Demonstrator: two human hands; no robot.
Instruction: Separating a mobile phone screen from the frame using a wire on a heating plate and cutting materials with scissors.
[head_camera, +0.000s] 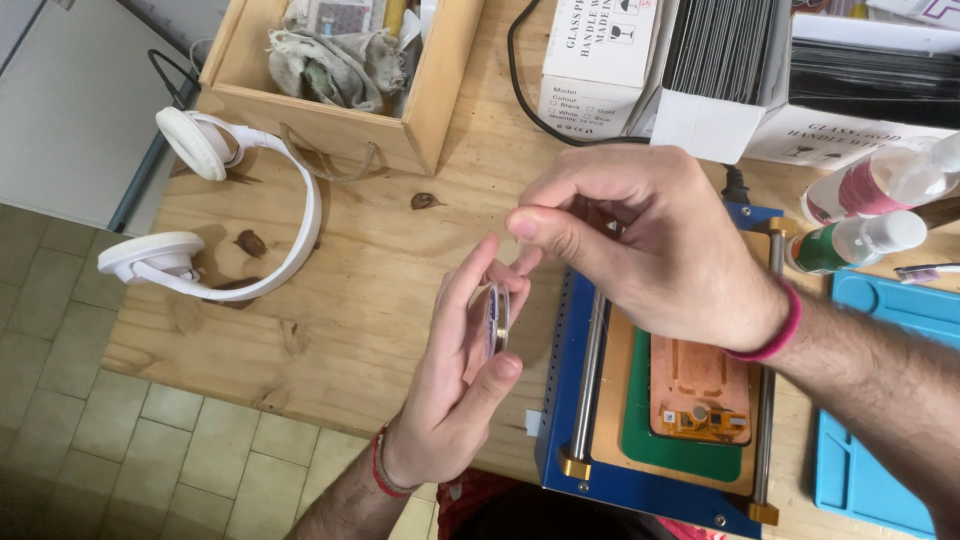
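My left hand (455, 375) holds a small round spool (497, 318) edge-on between thumb and fingers, above the wooden table's (350, 290) front edge. My right hand (640, 240) hovers just above it with thumb and forefinger pinched together, as if on a very fine wire that I cannot make out. Under my right hand sits a blue-framed machine (560, 440) with metal rails, a green mat (640, 440) and an orange phone part (700, 385) lying on it.
White headphones (215, 215) lie at the left. A wooden box (330, 120) with rags stands at the back left. White cartons (600, 60), two bottles (860, 215), a black cable (520, 70) and a blue mat (880, 400) fill the back and right. A tiled floor lies below.
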